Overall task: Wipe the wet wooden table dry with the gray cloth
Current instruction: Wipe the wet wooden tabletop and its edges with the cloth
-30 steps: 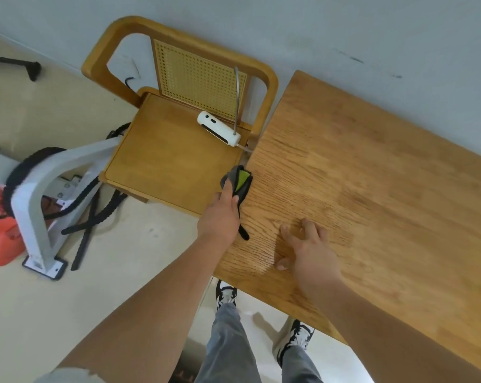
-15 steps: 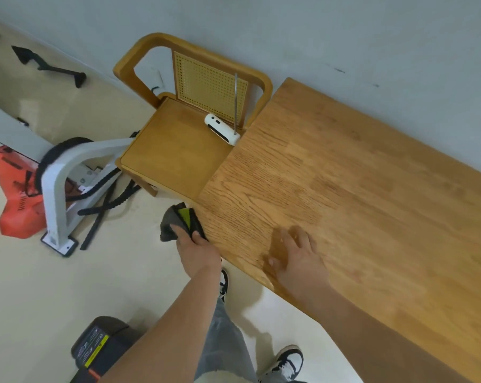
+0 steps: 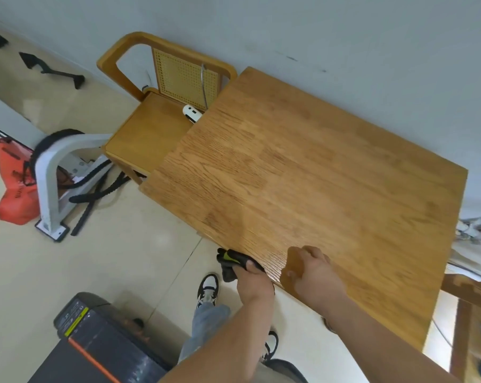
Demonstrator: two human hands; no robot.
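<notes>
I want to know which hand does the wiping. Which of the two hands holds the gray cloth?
The left hand grips the gray cloth just off the table's near edge; the right hand rests bare on the wooden table.

The surface (image 3: 302, 167) is a rectangular top of warm brown oak-grain wood, with its far long edge against a pale grey wall. One item rests directly on it: the right hand (image 3: 313, 272), placed knuckles up at the near edge of the surface. The left hand (image 3: 254, 283) is at that same near edge, just beside the right hand and off the surface, closed around a bunched dark gray cloth with a yellow-green patch (image 3: 231, 262). The cloth hangs over the cream tiled floor (image 3: 101, 261), touching the edge of the surface.
</notes>
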